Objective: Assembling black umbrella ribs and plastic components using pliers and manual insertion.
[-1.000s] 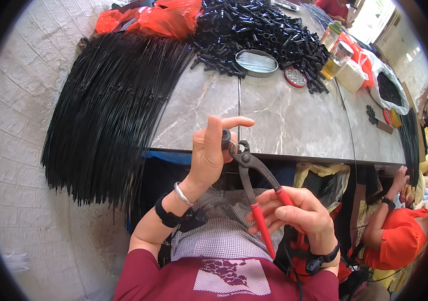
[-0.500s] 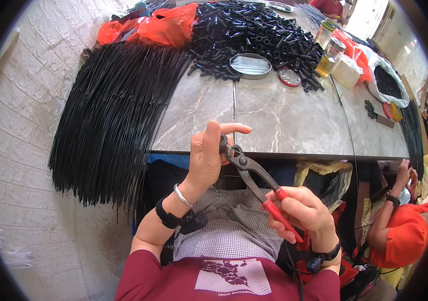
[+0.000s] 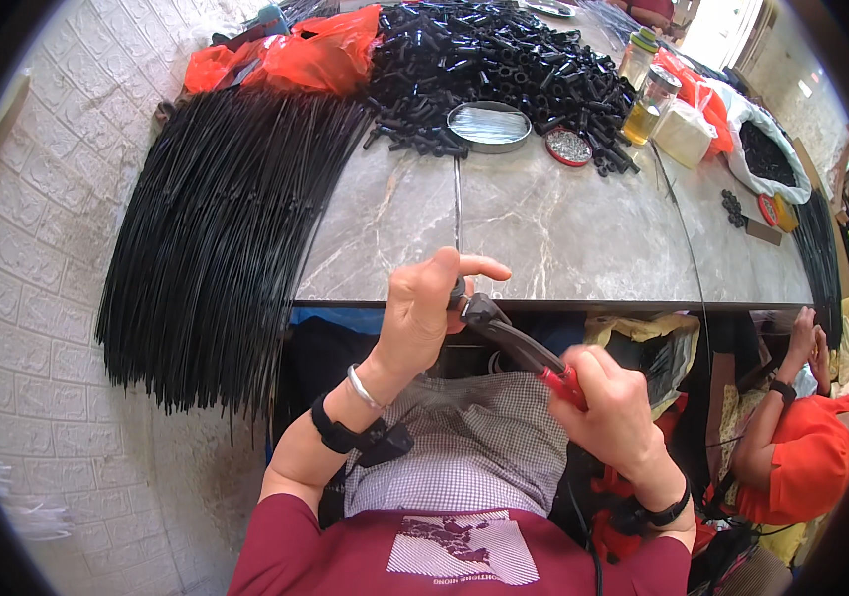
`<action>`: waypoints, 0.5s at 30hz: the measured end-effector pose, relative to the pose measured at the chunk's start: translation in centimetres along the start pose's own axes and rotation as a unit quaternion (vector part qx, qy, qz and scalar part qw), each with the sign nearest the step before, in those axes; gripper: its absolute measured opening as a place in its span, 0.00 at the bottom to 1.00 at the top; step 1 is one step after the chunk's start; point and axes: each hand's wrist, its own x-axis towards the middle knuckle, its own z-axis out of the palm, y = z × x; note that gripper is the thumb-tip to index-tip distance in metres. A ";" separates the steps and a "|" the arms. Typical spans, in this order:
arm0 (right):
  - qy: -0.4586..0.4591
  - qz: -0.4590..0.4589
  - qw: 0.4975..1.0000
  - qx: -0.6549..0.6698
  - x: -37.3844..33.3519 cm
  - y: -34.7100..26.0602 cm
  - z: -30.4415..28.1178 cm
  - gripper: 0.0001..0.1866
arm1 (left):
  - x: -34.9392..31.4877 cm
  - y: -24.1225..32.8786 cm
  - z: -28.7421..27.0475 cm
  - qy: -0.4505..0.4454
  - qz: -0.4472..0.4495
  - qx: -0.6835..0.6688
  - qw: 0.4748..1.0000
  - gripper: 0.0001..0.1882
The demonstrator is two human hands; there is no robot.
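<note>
My left hand (image 3: 422, 303), near the table's front edge, pinches a small black tubular fitting (image 3: 457, 292), with the index finger stretched out past it. Most of the fitting is hidden by the fingers. In my right hand (image 3: 607, 409) are the red handles of a pair of pincers (image 3: 516, 344). The dark jaws of the pincers lie right beside the fitting, and their handles are squeezed close together. Whether the jaws grip a wire there is too small to tell.
On the grey table (image 3: 563, 238) lie a bundle of black cables (image 3: 216, 248), a heap of black fittings (image 3: 504, 65), a round tin of thin wires (image 3: 489, 127) and a red-rimmed dish (image 3: 568, 147). Jars stand at the back right. A person in red (image 3: 802, 457) sits at my right.
The pincers' handles have come together and the tool has turned in my right hand. My left hand, still pinching the fitting, has shifted slightly right.
</note>
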 end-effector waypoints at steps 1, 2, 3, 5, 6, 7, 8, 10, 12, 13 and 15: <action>0.022 -0.003 1.000 -0.020 0.1 0.1 0.4 0.15 | 0.1 -0.1 0.1 -0.003 -0.007 0.003 1.000 0.37; 0.044 -0.006 0.998 -0.041 0.3 0.1 0.6 0.18 | 0.2 -0.2 0.2 -0.003 -0.008 0.002 1.000 0.37; 0.044 -0.005 0.998 -0.041 0.2 0.0 0.4 0.18 | 0.3 -0.2 0.2 -0.005 -0.007 -0.003 1.000 0.37; -0.120 0.067 0.985 0.102 -0.1 -0.4 -0.6 0.20 | 0.3 -0.2 0.1 -0.004 -0.008 -0.008 1.000 0.37; -0.122 0.066 0.985 0.103 0.1 -0.6 -1.2 0.20 | 0.1 -0.2 -0.1 -0.007 -0.009 0.001 1.000 0.37; -0.166 0.096 0.965 0.180 0.4 -0.8 -1.9 0.19 | 0.0 -0.3 -0.3 -0.010 -0.011 0.011 1.000 0.37; -0.207 0.128 0.936 0.253 0.5 -0.8 -2.3 0.18 | 0.1 -0.3 -0.4 -0.011 -0.012 0.009 1.000 0.37; -0.201 0.105 0.926 0.302 -0.2 0.3 -1.6 0.17 | 0.1 -0.4 -0.7 -0.027 0.004 -0.022 0.999 0.37; -0.258 0.273 0.744 0.553 -1.2 1.1 -0.4 0.15 | 0.2 -0.8 -0.7 -0.029 0.010 -0.020 0.999 0.38; -0.276 0.248 0.706 0.603 -1.3 1.3 0.2 0.13 | 0.2 -0.9 -0.7 -0.034 0.016 -0.018 0.999 0.38; -0.305 0.208 0.655 0.660 -1.1 1.5 0.2 0.12 | 0.2 -0.8 -0.7 -0.034 0.012 -0.021 0.999 0.37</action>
